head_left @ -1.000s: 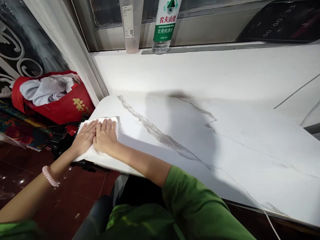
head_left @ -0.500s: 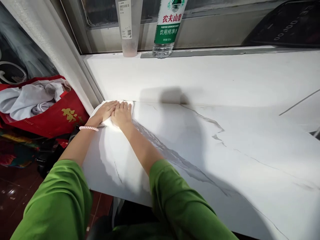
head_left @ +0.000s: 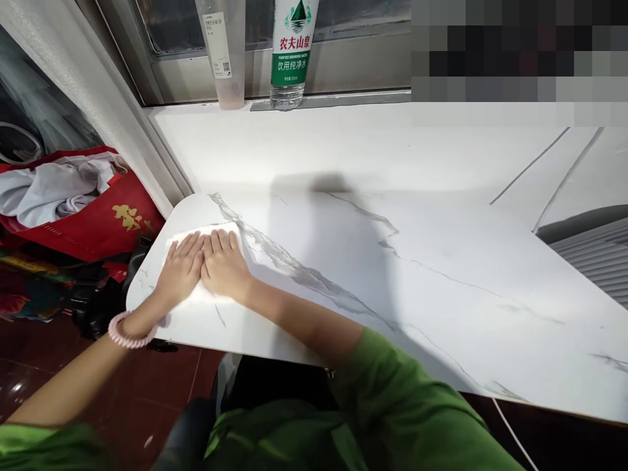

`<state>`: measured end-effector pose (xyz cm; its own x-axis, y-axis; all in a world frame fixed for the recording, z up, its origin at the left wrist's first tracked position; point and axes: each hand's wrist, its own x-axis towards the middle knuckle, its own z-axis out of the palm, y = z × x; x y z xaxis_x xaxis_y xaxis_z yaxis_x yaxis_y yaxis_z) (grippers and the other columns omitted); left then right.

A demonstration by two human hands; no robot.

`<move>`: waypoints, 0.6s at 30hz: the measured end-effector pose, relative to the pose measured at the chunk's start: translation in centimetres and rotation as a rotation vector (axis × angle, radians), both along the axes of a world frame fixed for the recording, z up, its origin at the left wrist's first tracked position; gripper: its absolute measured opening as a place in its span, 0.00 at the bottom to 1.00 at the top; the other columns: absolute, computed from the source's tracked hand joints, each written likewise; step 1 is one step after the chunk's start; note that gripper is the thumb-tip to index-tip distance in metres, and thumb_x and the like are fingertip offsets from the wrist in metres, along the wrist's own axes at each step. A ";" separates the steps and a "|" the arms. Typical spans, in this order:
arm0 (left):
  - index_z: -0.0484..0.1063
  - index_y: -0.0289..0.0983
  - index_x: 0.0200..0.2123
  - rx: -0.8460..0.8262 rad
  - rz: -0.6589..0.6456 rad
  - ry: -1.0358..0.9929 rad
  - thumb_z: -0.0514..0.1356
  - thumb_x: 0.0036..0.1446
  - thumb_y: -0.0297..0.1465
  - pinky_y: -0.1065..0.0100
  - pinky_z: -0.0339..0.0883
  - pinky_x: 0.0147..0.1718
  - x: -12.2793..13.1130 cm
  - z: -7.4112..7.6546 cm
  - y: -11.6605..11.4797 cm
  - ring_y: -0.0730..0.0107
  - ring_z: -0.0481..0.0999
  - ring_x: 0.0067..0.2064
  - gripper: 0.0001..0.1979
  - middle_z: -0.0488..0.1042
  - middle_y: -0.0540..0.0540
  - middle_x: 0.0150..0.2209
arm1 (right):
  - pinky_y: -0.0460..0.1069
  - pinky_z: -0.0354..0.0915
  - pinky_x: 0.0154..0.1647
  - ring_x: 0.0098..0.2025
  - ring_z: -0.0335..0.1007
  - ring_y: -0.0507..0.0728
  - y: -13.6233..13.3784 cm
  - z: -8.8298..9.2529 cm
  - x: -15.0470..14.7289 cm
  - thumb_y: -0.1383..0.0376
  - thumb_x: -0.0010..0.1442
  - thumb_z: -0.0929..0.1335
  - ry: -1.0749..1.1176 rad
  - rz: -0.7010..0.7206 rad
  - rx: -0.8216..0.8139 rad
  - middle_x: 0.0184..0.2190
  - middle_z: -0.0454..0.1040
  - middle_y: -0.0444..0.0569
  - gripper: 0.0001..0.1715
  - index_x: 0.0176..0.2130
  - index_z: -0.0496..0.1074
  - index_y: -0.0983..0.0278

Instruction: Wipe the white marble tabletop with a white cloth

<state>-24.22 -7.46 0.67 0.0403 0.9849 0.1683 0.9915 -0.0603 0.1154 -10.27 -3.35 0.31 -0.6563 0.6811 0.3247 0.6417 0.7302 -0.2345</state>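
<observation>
My left hand (head_left: 179, 269) lies flat on a white cloth (head_left: 209, 294), its fingers stretched out and a pink coiled band round the wrist. Beside it, touching at the thumbs, my right hand (head_left: 224, 263) presses flat on the same cloth with fingers extended. The cloth is spread on the left end of a white marble-patterned tabletop (head_left: 441, 314), partly covered by both hands.
A labelled clear plastic cup (head_left: 230, 85) and a water bottle (head_left: 289, 65) stand on the window ledge. Left of the table, a red bag (head_left: 122, 216) holds white fabric. A grey ridged object (head_left: 596, 255) sits at the right edge. The upper right is pixelated.
Both hands and the cloth have come back from the far left corner toward the near edge. The view has shifted rightward, bringing the grey ridged object into sight.
</observation>
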 end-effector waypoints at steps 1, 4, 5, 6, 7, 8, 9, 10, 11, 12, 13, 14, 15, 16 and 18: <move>0.57 0.31 0.68 0.006 0.004 0.001 0.36 0.70 0.34 0.50 0.43 0.69 0.8 -0.1 -1.6 0.61 0.53 0.71 0.29 0.58 0.39 0.69 | 0.67 0.42 0.70 0.70 0.50 0.73 -1.3 0.1 0.8 0.64 0.68 0.57 -0.020 0.022 -0.007 0.66 0.58 0.72 0.34 0.65 0.58 0.84; 0.56 0.35 0.69 0.023 0.012 -0.006 0.36 0.70 0.34 0.50 0.44 0.69 2.8 -0.4 -5.1 0.62 0.53 0.71 0.28 0.58 0.41 0.69 | 0.69 0.42 0.70 0.70 0.49 0.75 -4.3 0.4 2.9 0.63 0.67 0.59 -0.066 0.067 -0.048 0.67 0.56 0.74 0.36 0.66 0.57 0.85; 0.56 0.36 0.69 0.024 0.015 -0.009 0.36 0.70 0.34 0.50 0.44 0.70 3.3 -0.5 -5.7 0.62 0.52 0.71 0.28 0.57 0.42 0.70 | 0.69 0.42 0.70 0.70 0.49 0.75 -4.9 0.5 3.3 0.63 0.67 0.59 -0.075 0.072 -0.061 0.67 0.56 0.74 0.36 0.66 0.57 0.85; 0.56 0.35 0.69 0.021 0.017 -0.011 0.36 0.70 0.34 0.50 0.44 0.70 3.6 -0.5 -6.1 0.62 0.52 0.71 0.28 0.57 0.42 0.70 | 0.70 0.42 0.70 0.70 0.49 0.76 -5.3 0.6 3.6 0.63 0.66 0.59 -0.079 0.072 -0.069 0.67 0.56 0.74 0.36 0.66 0.57 0.85; 0.56 0.35 0.69 0.016 0.018 -0.014 0.36 0.70 0.33 0.50 0.44 0.70 3.8 -0.5 -6.3 0.62 0.52 0.71 0.28 0.57 0.42 0.70 | 0.70 0.42 0.70 0.70 0.49 0.76 -5.5 0.7 3.8 0.63 0.66 0.59 -0.081 0.068 -0.074 0.66 0.56 0.74 0.36 0.66 0.57 0.85; 0.56 0.35 0.68 0.011 0.017 -0.016 0.36 0.70 0.33 0.50 0.44 0.69 3.8 -0.5 -6.3 0.62 0.52 0.71 0.28 0.57 0.42 0.70 | 0.71 0.43 0.69 0.70 0.49 0.76 -5.5 0.7 3.8 0.63 0.66 0.59 -0.082 0.062 -0.076 0.66 0.56 0.74 0.36 0.66 0.57 0.85; 0.56 0.35 0.68 0.007 0.016 -0.017 0.36 0.70 0.33 0.49 0.45 0.69 3.8 -0.5 -6.0 0.62 0.53 0.71 0.28 0.58 0.42 0.69 | 0.71 0.43 0.69 0.70 0.50 0.76 -5.4 0.7 3.8 0.63 0.66 0.59 -0.081 0.058 -0.075 0.66 0.57 0.74 0.36 0.66 0.58 0.84; 0.57 0.35 0.68 0.003 0.013 -0.018 0.36 0.69 0.33 0.49 0.45 0.69 3.6 -0.5 -5.6 0.61 0.53 0.71 0.28 0.58 0.42 0.69 | 0.72 0.44 0.69 0.69 0.50 0.76 -5.1 0.6 3.7 0.63 0.66 0.59 -0.077 0.054 -0.069 0.66 0.57 0.74 0.36 0.66 0.58 0.84; 0.57 0.35 0.68 -0.001 0.007 -0.017 0.36 0.69 0.34 0.49 0.45 0.69 3.5 -0.5 -5.0 0.61 0.53 0.71 0.29 0.58 0.42 0.69 | 0.71 0.44 0.69 0.69 0.50 0.76 -4.6 0.5 3.5 0.63 0.66 0.58 -0.070 0.048 -0.062 0.66 0.57 0.74 0.36 0.66 0.58 0.84; 0.57 0.35 0.68 -0.006 -0.001 -0.016 0.36 0.69 0.34 0.49 0.45 0.69 3.3 -0.4 -4.2 0.61 0.53 0.71 0.29 0.58 0.42 0.69 | 0.71 0.44 0.69 0.69 0.51 0.75 -4.0 0.4 3.4 0.63 0.66 0.58 -0.061 0.039 -0.053 0.66 0.58 0.74 0.36 0.66 0.58 0.84; 0.57 0.35 0.68 -0.011 -0.010 -0.014 0.36 0.69 0.34 0.50 0.45 0.69 3.1 -0.4 -3.2 0.61 0.53 0.71 0.28 0.58 0.42 0.69 | 0.71 0.43 0.69 0.69 0.51 0.75 -3.2 0.3 3.2 0.64 0.67 0.58 -0.053 0.030 -0.043 0.66 0.58 0.73 0.35 0.65 0.58 0.85; 0.57 0.35 0.68 -0.015 -0.019 -0.011 0.36 0.69 0.33 0.50 0.45 0.69 2.9 -0.3 -2.0 0.61 0.53 0.71 0.28 0.58 0.42 0.69 | 0.70 0.43 0.69 0.69 0.51 0.75 -2.2 0.2 3.1 0.64 0.67 0.57 -0.045 0.017 -0.033 0.66 0.59 0.73 0.35 0.65 0.58 0.85; 0.57 0.35 0.68 -0.017 -0.028 -0.006 0.36 0.69 0.33 0.50 0.45 0.69 2.8 -0.3 -0.5 0.61 0.54 0.71 0.28 0.58 0.42 0.69 | 0.69 0.43 0.69 0.69 0.51 0.74 -1.0 0.1 2.9 0.65 0.67 0.57 -0.037 -0.001 -0.024 0.66 0.59 0.73 0.34 0.65 0.59 0.85; 0.58 0.36 0.68 -0.020 -0.036 -0.001 0.37 0.69 0.33 0.51 0.45 0.69 2.7 -0.3 1.1 0.62 0.54 0.71 0.28 0.58 0.42 0.69 | 0.69 0.43 0.69 0.69 0.51 0.74 0.4 0.0 2.8 0.65 0.67 0.57 -0.032 -0.022 -0.015 0.65 0.59 0.73 0.34 0.65 0.59 0.85; 0.58 0.35 0.67 -0.027 -0.045 0.010 0.37 0.69 0.32 0.53 0.44 0.69 2.8 -0.2 4.9 0.63 0.53 0.71 0.27 0.58 0.42 0.69 | 0.68 0.43 0.69 0.68 0.52 0.73 3.4 -0.2 2.7 0.66 0.67 0.56 -0.026 -0.067 -0.002 0.65 0.60 0.73 0.33 0.64 0.59 0.85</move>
